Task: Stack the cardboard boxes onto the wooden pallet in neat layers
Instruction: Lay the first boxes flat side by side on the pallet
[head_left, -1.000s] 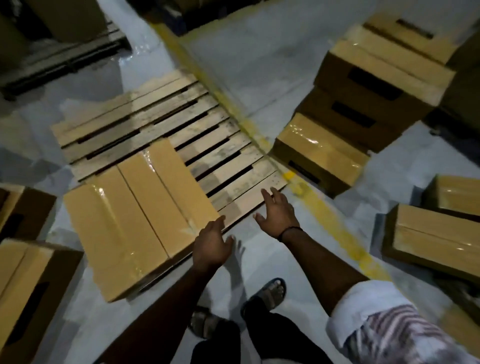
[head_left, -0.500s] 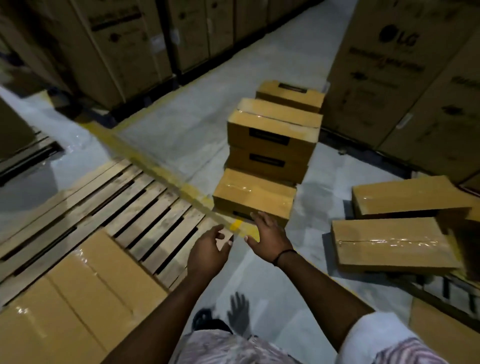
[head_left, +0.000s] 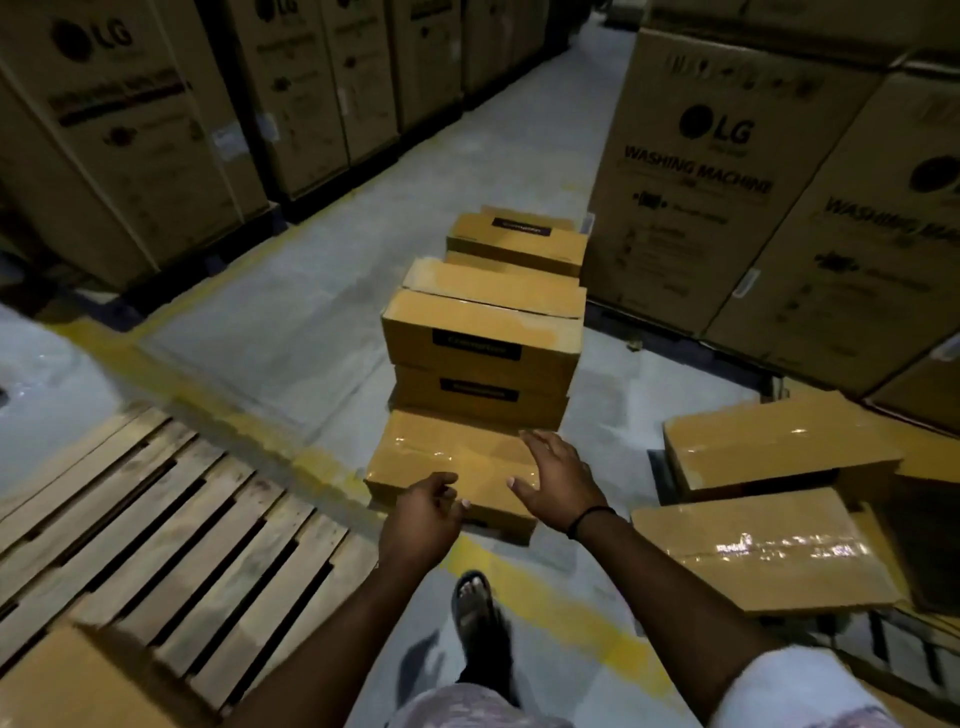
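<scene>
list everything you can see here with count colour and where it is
wooden pallet: one, pale wood, lower left
box on pallet: one, tan, bottom left corner
nearest floor box: one, tan, taped, centre, just right of the pallet
stacked boxes: at least four, tan, black labels, behind it
side boxes: at least two, tan, floor at right
LG cartons: several, brown, along left and right
yellow line: one, yellow, across grey floor
foot: one, dark sandal, bottom centre
left hand: one, empty, fingers loosely curled, over the nearest box's near edge
right hand: one, empty, fingers spread, over its top
</scene>
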